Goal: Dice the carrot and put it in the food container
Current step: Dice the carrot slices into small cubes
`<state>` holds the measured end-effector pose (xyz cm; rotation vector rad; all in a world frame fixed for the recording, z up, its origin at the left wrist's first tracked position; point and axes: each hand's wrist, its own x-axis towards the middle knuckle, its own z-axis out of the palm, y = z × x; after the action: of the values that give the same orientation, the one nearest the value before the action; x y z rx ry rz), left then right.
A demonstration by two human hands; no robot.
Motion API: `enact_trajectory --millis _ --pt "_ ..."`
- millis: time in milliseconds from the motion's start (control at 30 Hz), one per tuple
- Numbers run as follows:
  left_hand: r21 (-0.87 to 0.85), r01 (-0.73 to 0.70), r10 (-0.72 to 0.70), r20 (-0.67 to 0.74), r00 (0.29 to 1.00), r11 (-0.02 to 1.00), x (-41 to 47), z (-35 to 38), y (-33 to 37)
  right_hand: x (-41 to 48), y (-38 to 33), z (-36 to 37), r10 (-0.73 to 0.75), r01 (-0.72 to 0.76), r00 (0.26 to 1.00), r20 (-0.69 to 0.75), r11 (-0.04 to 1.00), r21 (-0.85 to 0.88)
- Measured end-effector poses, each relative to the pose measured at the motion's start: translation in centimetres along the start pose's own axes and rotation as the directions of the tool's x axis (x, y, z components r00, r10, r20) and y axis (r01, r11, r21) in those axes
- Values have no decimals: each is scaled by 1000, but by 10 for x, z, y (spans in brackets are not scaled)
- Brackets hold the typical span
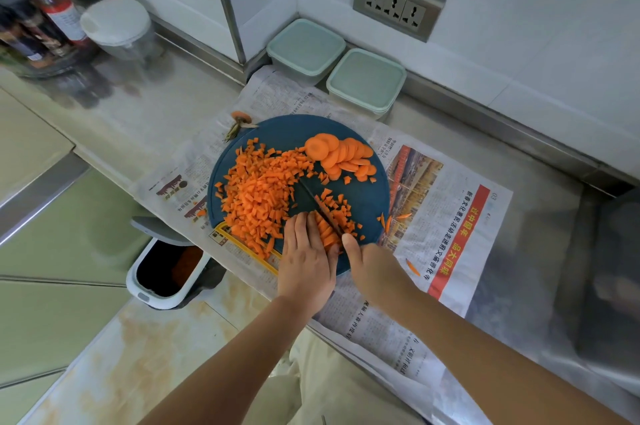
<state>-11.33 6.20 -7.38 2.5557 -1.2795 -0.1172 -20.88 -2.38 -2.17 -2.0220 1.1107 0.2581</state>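
Observation:
A round dark-blue cutting board (367,196) lies on newspaper. A large heap of diced carrot (259,196) covers its left half, and several round carrot slices (343,154) lie overlapped at its far right. My left hand (306,258) presses down on a small stack of carrot strips (327,232) at the board's near edge. My right hand (372,268) grips a knife (320,204), its dark blade lying across the strips with fresh dice to its right. Two lidded pale-green food containers (306,47) (365,81) stand against the back wall.
The carrot top (240,121) lies beside the board's far left edge. A few carrot peelings (412,267) rest on the newspaper (450,216). An open white bin (166,272) stands on the floor left of the counter. Bottles (45,9) and a white jar (117,26) stand at back left.

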Motion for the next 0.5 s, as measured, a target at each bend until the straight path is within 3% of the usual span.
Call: enact_trajectory --millis 100,167,367,500 --pt "-9 -23 23 -18 1000 1000 -1 -2 -1 2 0 -11 31 -54 997 73 941 333" --pt "-20 -25 25 -29 999 999 -1 -3 -2 -4 3 -16 20 -72 992 123 898 433" --pt "-14 -32 32 -26 999 999 0 -8 -6 -27 10 -17 -53 48 999 4 932 359" --pt "-14 -24 24 -39 999 1000 -2 -9 -5 -40 15 -14 -55 51 998 6 947 318"
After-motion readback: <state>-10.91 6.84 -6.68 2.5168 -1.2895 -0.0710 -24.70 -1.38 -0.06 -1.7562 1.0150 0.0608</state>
